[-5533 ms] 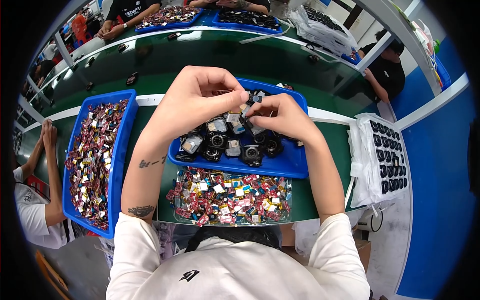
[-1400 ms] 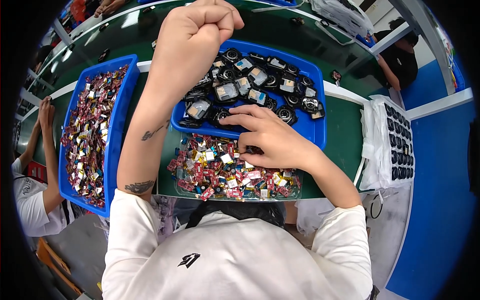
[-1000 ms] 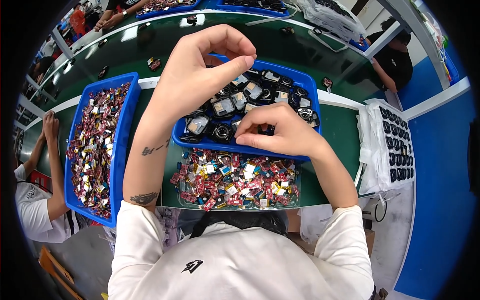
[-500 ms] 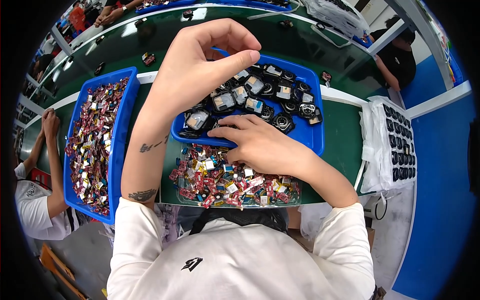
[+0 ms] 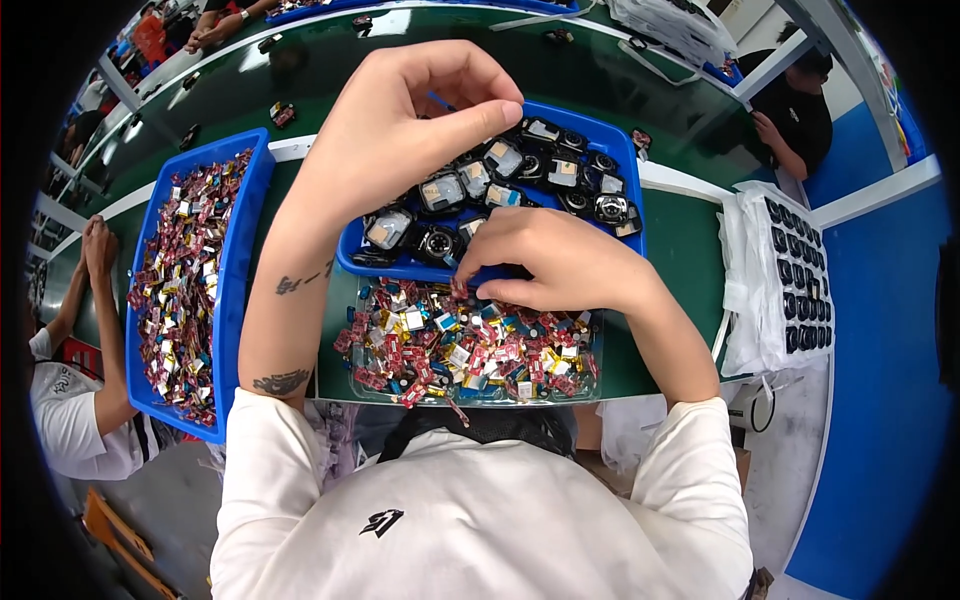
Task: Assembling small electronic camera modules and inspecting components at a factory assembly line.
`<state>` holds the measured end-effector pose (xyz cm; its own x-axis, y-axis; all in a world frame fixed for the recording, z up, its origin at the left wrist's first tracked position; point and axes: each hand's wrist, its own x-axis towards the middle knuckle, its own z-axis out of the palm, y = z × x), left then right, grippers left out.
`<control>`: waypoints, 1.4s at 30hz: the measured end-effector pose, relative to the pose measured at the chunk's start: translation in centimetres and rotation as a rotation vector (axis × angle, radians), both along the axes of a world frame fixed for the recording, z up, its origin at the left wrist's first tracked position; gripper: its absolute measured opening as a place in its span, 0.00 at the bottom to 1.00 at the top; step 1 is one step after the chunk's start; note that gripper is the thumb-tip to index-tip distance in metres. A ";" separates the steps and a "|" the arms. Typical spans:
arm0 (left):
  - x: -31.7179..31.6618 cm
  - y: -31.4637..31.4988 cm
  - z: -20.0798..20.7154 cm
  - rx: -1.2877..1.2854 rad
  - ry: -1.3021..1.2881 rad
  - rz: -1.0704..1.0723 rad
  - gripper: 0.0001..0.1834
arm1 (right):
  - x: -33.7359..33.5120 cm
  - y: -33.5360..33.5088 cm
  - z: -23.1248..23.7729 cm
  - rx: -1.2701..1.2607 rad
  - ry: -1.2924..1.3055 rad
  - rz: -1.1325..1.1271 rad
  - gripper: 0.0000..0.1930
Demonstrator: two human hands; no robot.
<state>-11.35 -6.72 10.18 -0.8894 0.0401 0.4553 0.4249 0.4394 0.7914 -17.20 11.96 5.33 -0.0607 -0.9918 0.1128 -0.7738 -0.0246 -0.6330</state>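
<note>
My left hand [image 5: 415, 115] is raised above a blue tray [image 5: 641, 240], its thumb and index fingertips brought together in a pinch. Whatever lies between those tips is too small to make out. Black watch housings [image 5: 440, 242], some with pale square parts, are spread in this tray. My right hand [image 5: 565, 255] is bent over the tray's near edge, with the thumb and fingers pinched on a small red circuit board [image 5: 459, 287]. Just below it, a clear plastic tray [image 5: 480, 403] is heaped with loose red, white, yellow and blue electronic parts [image 5: 440, 345].
On my left stands a long blue bin [image 5: 240, 270] full of similar parts. White stacked trays [image 5: 750, 290] with black pieces stand at the right. Beyond a white rail [image 5: 680, 183], a green belt [image 5: 330, 90] carries scattered pieces. Other people sit at left and far right.
My right hand has drawn its spread fingers into a pinch, with a red board now at the tips. The left hand is nearly still. Pieces on the green belt have shifted left.
</note>
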 end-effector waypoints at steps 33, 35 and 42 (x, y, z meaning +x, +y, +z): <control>1.2 -0.1 0.6 -0.024 0.106 -0.018 0.09 | 3.8 -1.6 -3.4 -0.313 0.352 -0.069 0.07; 1.2 -0.1 0.6 -0.026 0.088 -0.007 0.09 | 4.1 -2.0 -3.4 -0.313 0.486 -0.177 0.07; 1.3 -0.2 0.6 -0.029 0.061 -0.019 0.09 | 3.0 -0.1 -2.5 -0.190 0.071 -0.074 0.07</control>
<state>-10.10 -6.96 10.82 -0.8590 0.0703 0.5071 0.4803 0.4533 0.7508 -14.17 11.86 2.82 -0.1180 -0.9453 0.3041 -0.8204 -0.0797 -0.5662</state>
